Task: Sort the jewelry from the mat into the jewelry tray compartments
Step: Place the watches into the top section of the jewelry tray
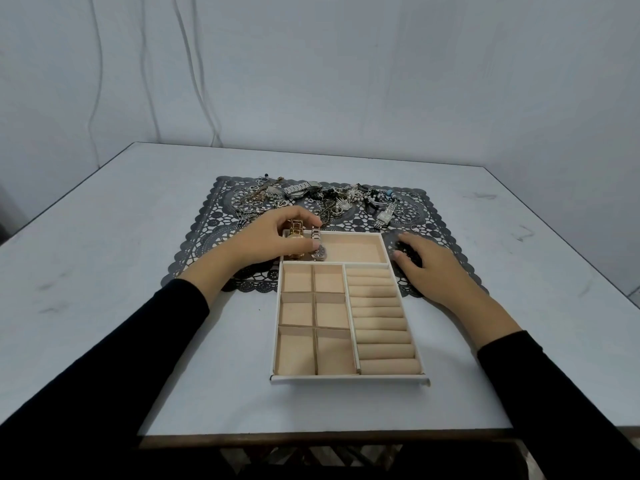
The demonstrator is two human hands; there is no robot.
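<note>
Gold watch point(296, 226) in the far compartment of the beige tray point(349, 380), the left hand point(273, 237) with its grip clamped round it; the right hand point(433, 271) lies flat on the lace mat point(207, 251), grip apart.

I get cool, flat, fairly dim light, seemingly from above. Soft shadow under left hand point(277, 239) and inside tray point(383, 249) walls. Table point(104, 271) edges bow from wide lens. Far jewelry point(311, 195) smeared, fine detail lost
</note>
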